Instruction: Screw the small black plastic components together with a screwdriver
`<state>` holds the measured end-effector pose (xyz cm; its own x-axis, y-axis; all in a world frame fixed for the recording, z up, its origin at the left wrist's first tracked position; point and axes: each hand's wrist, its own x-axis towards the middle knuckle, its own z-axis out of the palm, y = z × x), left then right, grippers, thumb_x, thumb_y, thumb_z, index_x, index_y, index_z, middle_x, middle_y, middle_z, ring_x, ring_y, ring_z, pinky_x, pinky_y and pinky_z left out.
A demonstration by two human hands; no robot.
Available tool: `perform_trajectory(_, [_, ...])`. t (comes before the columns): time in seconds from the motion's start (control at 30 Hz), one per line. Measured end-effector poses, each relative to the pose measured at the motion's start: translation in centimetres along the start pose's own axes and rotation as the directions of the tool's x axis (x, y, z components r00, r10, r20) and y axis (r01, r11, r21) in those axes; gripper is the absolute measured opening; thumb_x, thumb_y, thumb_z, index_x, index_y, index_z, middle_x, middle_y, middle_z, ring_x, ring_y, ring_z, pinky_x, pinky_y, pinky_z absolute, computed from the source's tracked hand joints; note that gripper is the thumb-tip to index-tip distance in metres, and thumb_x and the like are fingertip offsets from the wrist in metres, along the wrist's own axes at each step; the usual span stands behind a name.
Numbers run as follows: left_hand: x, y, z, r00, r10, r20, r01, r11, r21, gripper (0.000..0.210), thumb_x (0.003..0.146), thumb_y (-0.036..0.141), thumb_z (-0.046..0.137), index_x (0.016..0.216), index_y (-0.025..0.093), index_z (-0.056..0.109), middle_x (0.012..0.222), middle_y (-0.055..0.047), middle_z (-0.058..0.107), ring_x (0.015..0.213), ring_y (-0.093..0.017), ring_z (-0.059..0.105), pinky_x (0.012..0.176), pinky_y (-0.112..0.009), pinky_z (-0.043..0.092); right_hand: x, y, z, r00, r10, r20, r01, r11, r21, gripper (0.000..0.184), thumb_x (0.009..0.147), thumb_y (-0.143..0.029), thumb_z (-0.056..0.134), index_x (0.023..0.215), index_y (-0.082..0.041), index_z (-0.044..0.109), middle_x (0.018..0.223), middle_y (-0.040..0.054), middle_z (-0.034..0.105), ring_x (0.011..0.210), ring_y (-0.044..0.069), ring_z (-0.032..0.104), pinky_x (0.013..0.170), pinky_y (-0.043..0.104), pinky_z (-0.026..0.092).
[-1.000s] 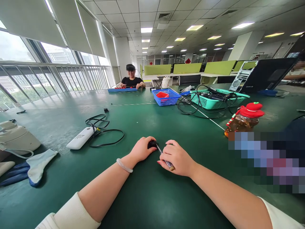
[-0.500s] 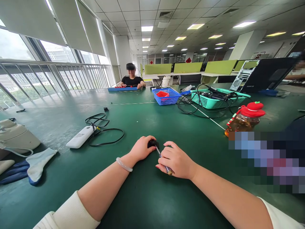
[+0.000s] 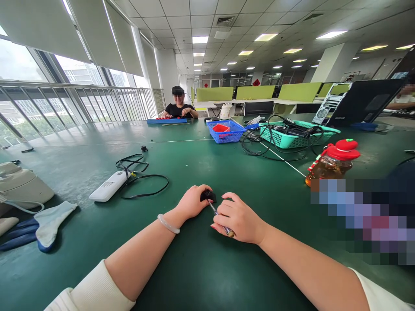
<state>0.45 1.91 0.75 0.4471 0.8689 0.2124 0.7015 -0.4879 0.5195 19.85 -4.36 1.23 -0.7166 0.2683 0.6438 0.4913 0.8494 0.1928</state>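
Observation:
On the green tabletop (image 3: 207, 268), my left hand (image 3: 193, 201) is closed round a small black part (image 3: 208, 195), whose exact kind I cannot make out. A pale bracelet circles that wrist. My right hand (image 3: 238, 218) grips a screwdriver (image 3: 229, 232) by its handle, forefinger lifted off. The slim metal shaft points up and left, and its tip meets the near side of the black part. Fingers hide some of the part and much of the handle.
Left lie a white power bank (image 3: 110, 186) with a black cable (image 3: 152, 176) and a blue-white glove (image 3: 55, 226). A red-lidded bottle (image 3: 333, 166) stands right. Farther back are a blue basket (image 3: 227, 135), a green basket (image 3: 282, 139) of cables and a seated person (image 3: 179, 108).
The screwdriver's tip has shifted slightly left and down along the black part. My hands have stayed nearly in place. Across the table, the person's hand has risen a little.

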Motion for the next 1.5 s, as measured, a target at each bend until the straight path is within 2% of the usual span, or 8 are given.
perform_trajectory(0.37, [-0.2,-0.1,0.0,1.000,0.014,-0.015,-0.014,1.000,0.012,0.030,0.080,0.024,0.064,0.110,0.026,0.064,0.106,-0.001,0.070,0.100,-0.023,0.061,0.089,-0.036,0.049,0.2,0.2,-0.3,0.991,0.099,-0.087,-0.098,0.995,0.016,0.027,0.095,-0.022,0.050,0.069,-0.021,0.060,0.063,-0.0022,0.053,0.062,0.013,0.045,0.094,0.038,0.039])
perform_trajectory(0.6, [-0.2,-0.2,0.0,1.000,0.006,-0.008,-0.006,1.000,0.010,0.032,0.081,0.024,0.064,0.112,0.025,0.063,0.103,-0.003,0.070,0.098,-0.023,0.061,0.087,-0.036,0.050,0.1,0.2,0.0,0.994,0.058,-0.097,-0.059,0.998,-0.003,0.027,0.096,-0.023,0.051,0.072,-0.021,0.061,0.064,-0.0022,0.051,0.063,0.013,0.044,0.094,0.037,0.039])
perform_trajectory(0.97, [-0.2,-0.3,0.2,1.000,-0.017,-0.015,0.017,1.000,0.025,0.039,0.081,0.030,0.066,0.120,0.025,0.061,0.107,-0.004,0.069,0.101,-0.024,0.062,0.090,-0.037,0.049,-0.1,0.6,0.2,0.981,0.101,-0.167,-0.110,0.993,-0.045,0.026,0.097,-0.025,0.052,0.072,-0.021,0.060,0.065,-0.0020,0.055,0.064,0.013,0.048,0.094,0.037,0.039])
perform_trajectory(1.2, [-0.1,-0.3,0.2,1.000,-0.028,0.011,0.028,0.999,0.027,0.039,0.082,0.030,0.066,0.120,0.024,0.063,0.110,-0.006,0.069,0.105,-0.025,0.061,0.093,-0.037,0.049,-0.4,1.4,0.0,0.952,0.234,-0.195,-0.231,0.972,0.038,0.023,0.097,-0.025,0.052,0.076,-0.021,0.062,0.068,-0.0010,0.057,0.063,0.013,0.052,0.089,0.037,0.041])
perform_trajectory(1.33, [0.0,-0.4,0.2,0.999,-0.028,0.021,0.027,0.999,0.032,0.039,0.083,0.034,0.065,0.121,0.025,0.063,0.111,-0.006,0.069,0.106,-0.025,0.060,0.095,-0.039,0.048,-0.7,2.0,0.1,0.899,0.393,-0.193,-0.358,0.914,0.190,0.022,0.097,-0.026,0.050,0.078,-0.022,0.061,0.073,0.0006,0.062,0.069,0.015,0.056,0.080,0.033,0.044])
perform_trajectory(1.4, [-0.1,-0.4,0.1,1.000,-0.018,0.022,0.017,0.999,0.035,0.038,0.083,0.035,0.065,0.120,0.025,0.064,0.110,-0.006,0.069,0.105,-0.025,0.060,0.094,-0.038,0.049,-0.8,2.2,0.3,0.841,0.506,-0.188,-0.450,0.850,0.274,0.022,0.096,-0.028,0.051,0.078,-0.022,0.061,0.074,0.0011,0.063,0.070,0.016,0.058,0.075,0.032,0.045])
perform_trajectory(1.5, [-0.1,-0.3,0.0,1.000,0.000,0.030,-0.002,0.999,0.037,0.035,0.083,0.035,0.065,0.117,0.026,0.065,0.106,-0.004,0.069,0.102,-0.025,0.061,0.091,-0.038,0.050,-0.9,2.5,0.6,0.722,0.681,-0.122,-0.595,0.701,0.394,0.023,0.095,-0.036,0.052,0.078,-0.022,0.061,0.073,0.0010,0.063,0.067,0.017,0.058,0.066,0.029,0.045])
